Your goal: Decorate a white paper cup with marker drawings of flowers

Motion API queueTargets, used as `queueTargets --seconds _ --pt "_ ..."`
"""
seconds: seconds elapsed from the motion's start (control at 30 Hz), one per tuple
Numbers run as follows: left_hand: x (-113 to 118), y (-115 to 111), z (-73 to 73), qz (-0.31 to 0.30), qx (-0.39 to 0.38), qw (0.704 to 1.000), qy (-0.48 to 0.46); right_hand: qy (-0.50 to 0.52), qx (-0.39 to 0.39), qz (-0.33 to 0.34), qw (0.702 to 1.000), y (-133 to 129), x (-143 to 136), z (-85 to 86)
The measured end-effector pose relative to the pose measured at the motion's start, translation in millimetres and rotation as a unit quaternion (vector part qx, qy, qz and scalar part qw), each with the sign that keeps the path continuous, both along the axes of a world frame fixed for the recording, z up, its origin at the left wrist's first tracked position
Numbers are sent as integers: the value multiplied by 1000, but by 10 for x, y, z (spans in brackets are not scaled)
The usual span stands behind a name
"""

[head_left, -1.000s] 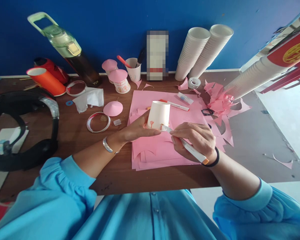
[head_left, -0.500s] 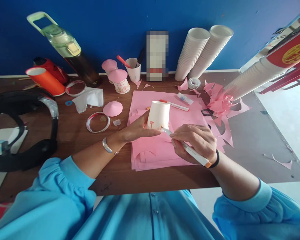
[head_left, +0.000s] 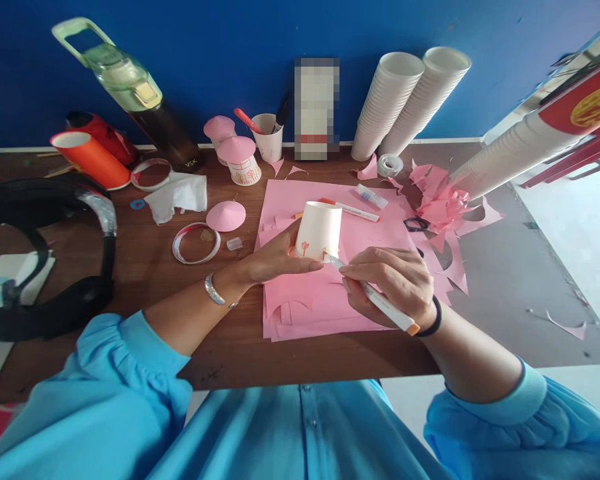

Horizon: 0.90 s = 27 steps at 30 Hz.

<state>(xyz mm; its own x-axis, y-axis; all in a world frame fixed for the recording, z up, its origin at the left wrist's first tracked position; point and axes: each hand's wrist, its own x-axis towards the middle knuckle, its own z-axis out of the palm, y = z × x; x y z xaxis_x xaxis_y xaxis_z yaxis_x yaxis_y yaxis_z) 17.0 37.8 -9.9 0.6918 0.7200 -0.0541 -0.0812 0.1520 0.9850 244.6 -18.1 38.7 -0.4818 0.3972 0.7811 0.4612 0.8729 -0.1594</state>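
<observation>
My left hand point(head_left: 280, 257) grips a white paper cup point(head_left: 320, 228), turned upside down, with the thumb along its lower rim. Small orange flower drawings show on the cup's side near that rim. In my right hand point(head_left: 393, 283) is a white marker point(head_left: 390, 309) with an orange end, its tip touching the cup beside one of the drawings. Both hands are above a stack of pink paper sheets point(head_left: 290, 313). Another marker point(head_left: 357, 213) and a small glue tube point(head_left: 371, 197) lie on the sheets behind the cup.
Finished-looking cups with pink cone tops point(head_left: 239, 152) and a pen cup point(head_left: 269, 143) stand at the back. Stacked white cups point(head_left: 390, 100) rise right of them. Pink scraps point(head_left: 437, 200) lie right, headphones point(head_left: 107, 220) left. A loose pink cone point(head_left: 226, 216) sits near a tape ring point(head_left: 196, 244).
The marker tip has shifted very slightly at the cup, and the small drawing beside it shows a bit more color. Both hands keep their holds; the view has moved slightly.
</observation>
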Motion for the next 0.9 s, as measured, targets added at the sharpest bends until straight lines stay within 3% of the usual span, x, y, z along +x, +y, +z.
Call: queueTargets --seconds 0.9 --pt "-16 -5 -25 -1 -10 1000 9 12 -1 0 1000 26 6 -10"
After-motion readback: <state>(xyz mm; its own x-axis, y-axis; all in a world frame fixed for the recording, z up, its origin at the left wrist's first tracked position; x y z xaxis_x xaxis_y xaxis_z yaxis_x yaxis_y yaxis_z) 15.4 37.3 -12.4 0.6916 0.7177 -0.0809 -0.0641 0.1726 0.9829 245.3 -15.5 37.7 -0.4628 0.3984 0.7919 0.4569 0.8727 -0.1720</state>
